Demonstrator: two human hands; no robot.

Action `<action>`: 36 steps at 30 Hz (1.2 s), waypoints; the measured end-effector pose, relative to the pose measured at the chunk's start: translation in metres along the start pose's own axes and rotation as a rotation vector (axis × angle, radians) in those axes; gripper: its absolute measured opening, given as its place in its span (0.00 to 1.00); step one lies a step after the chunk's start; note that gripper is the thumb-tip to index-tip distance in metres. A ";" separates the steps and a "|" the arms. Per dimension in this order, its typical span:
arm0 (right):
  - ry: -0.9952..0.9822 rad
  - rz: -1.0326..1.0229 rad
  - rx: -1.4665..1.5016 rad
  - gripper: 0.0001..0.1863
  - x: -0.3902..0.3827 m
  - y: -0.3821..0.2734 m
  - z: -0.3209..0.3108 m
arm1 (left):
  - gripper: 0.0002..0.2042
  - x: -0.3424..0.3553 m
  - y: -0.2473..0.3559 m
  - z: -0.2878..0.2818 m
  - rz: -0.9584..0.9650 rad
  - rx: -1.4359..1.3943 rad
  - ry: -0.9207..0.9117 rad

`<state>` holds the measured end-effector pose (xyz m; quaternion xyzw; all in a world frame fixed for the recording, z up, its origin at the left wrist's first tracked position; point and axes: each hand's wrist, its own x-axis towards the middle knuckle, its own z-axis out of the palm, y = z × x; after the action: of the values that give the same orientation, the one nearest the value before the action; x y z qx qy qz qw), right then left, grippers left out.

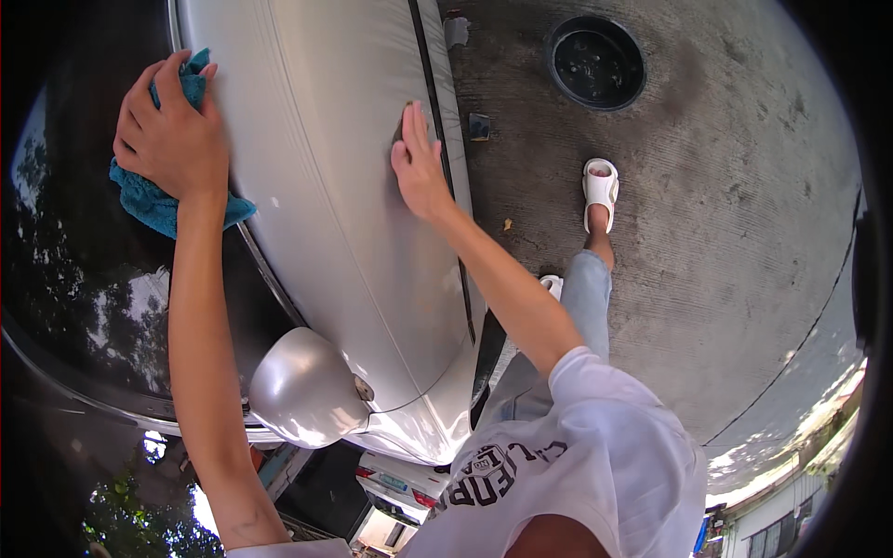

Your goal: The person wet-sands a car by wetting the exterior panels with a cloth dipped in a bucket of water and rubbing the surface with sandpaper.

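Observation:
My left hand [177, 139] presses a teal cloth [149, 203] against the dark side window [74, 270] of a silver car, close to the strip where glass meets door. Its fingers curl over the cloth, which bunches up past the fingertips and spreads out under the wrist. On the silver door panel [307, 102], my right hand [422, 177] lies with fingers stretched out and holds nothing. A small dark patch shows beside those fingers; whether it is a shadow or a reflection I cannot tell. The silver side mirror [302, 386] sticks out below my hands.
A round black basin [596, 63] with liquid in it stands on the rough concrete floor [716, 242]. My foot in a white clog [600, 191] is planted below it. A small dark box-like object [479, 127] lies near the car. Another white car [400, 479] shows behind.

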<state>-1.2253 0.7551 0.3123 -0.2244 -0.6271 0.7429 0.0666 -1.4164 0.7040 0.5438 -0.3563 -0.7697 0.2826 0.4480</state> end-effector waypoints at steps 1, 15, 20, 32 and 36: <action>0.039 -0.031 -0.032 0.34 0.061 -0.002 -0.022 | 0.14 0.007 0.009 -0.001 -0.008 -0.038 0.017; -0.074 -0.267 -0.153 0.36 0.055 -0.053 -0.013 | 0.12 -0.001 0.005 0.002 -0.033 -0.140 0.015; -0.161 -0.108 -0.107 0.39 -0.124 -0.018 0.038 | 0.12 -0.008 -0.002 0.002 -0.034 -0.087 0.007; 0.102 -0.431 -0.207 0.34 0.070 -0.097 0.003 | 0.08 0.024 0.023 -0.037 -0.072 -0.308 0.045; -0.314 -0.263 -0.246 0.40 -0.218 -0.003 0.063 | 0.08 0.024 0.013 -0.033 -0.090 -0.310 0.005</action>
<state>-1.0582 0.6156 0.3769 -0.0287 -0.7393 0.6718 0.0365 -1.3908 0.7347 0.5599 -0.3869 -0.8182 0.1390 0.4018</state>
